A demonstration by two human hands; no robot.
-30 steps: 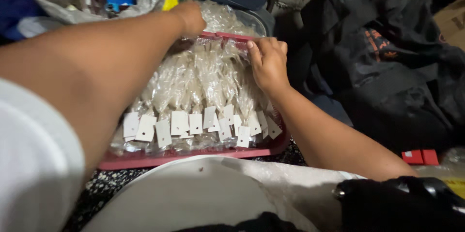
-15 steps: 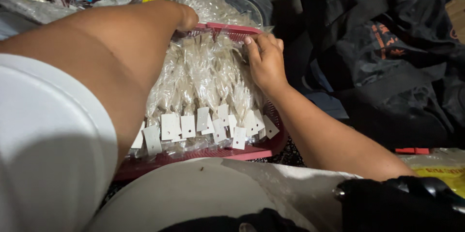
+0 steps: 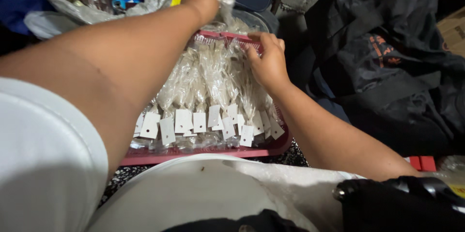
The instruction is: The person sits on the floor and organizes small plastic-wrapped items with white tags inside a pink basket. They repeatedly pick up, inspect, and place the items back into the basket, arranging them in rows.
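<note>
Crinkling clear packets [image 3: 213, 81], pink tray [image 3: 203, 153]

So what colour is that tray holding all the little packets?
Pink-red, seen best in the head view: the tray under the clear packets.

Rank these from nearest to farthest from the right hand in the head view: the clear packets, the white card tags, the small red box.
1. Clear plastic packets, under the right hand.
2. White card tags, at the tray's near edge.
3. Small red box, far right, beside the forearm.
</note>
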